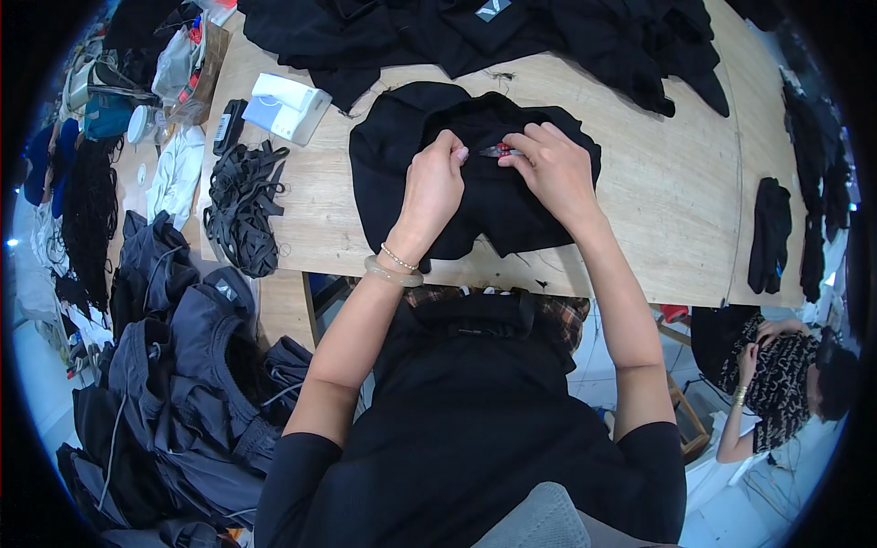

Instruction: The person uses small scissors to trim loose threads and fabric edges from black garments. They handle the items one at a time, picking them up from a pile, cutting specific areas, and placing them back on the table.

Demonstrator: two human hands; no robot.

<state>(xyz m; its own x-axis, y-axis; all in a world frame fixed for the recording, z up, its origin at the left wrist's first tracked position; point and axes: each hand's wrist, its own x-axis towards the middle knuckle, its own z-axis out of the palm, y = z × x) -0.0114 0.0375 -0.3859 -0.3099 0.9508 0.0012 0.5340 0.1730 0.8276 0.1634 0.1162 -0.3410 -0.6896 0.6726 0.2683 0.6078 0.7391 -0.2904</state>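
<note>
A black garment [388, 137] lies bunched on the wooden table in front of me. Over its middle, my right hand [555, 169] is closed around small thread snips [498, 151] with red on them. Their metal tips point left, toward the fingers of my left hand [437, 183]. That hand is closed in a pinch just above the cloth, a short way from the tips. Whatever sits between its fingertips is too small to make out.
More black garments [585, 55] spread along the table's far side. To the left are a tissue pack [288, 108], a black box [229, 126] and a heap of black straps [242, 210]. Dark clothes [183, 393] pile up lower left. Another person [776, 384] sits at lower right.
</note>
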